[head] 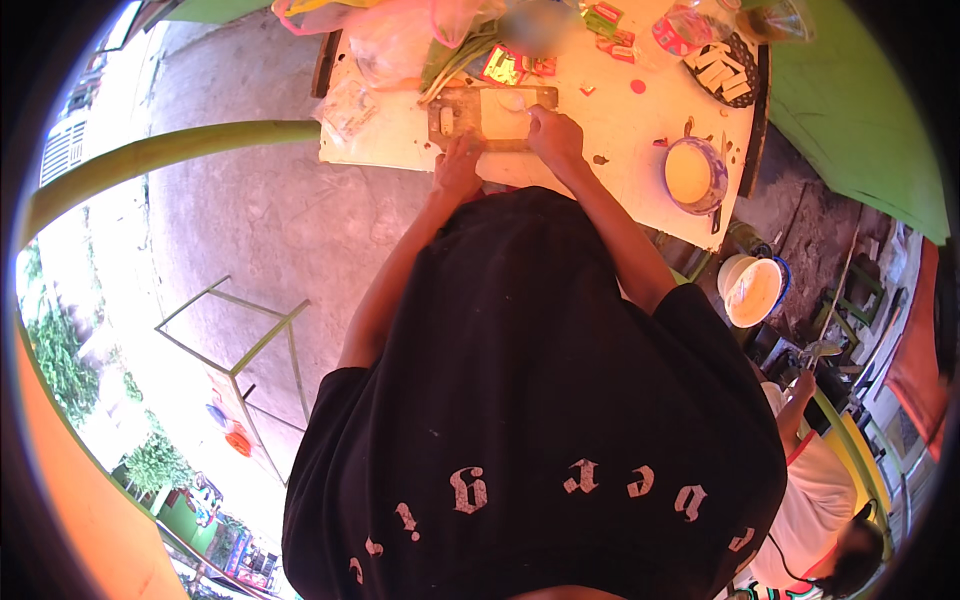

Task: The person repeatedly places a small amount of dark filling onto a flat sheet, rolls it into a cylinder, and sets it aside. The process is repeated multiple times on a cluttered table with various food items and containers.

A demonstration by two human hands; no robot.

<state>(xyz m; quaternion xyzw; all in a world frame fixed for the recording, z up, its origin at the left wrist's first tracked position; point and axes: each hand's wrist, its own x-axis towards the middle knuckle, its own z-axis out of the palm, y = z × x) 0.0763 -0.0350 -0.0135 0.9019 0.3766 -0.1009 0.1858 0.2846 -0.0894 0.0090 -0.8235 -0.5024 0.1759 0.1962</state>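
Observation:
A wooden cutting board [466,112] with a handle slot lies near the front edge of the white tabletop. On it rests a pale, square sheet [510,129], perhaps a pastry wrapper. My right hand [556,136] grips a spoon [511,101], its bowl over the sheet's upper part. What the spoon carries is too pale to make out. At the board's near left edge, my left hand [459,163] touches the wood with its fingertips; whether it grips the edge is unclear.
Right of the board stands a bowl of pale mixture [686,174]. Beyond it, a dark woven tray [721,73] holds several pale rolls. Plastic bags [390,49], leafy stalks [461,60] and packets [502,66] lie behind the board. Another person [810,495] holds a skimmer [821,349] beyond a bucket [750,292].

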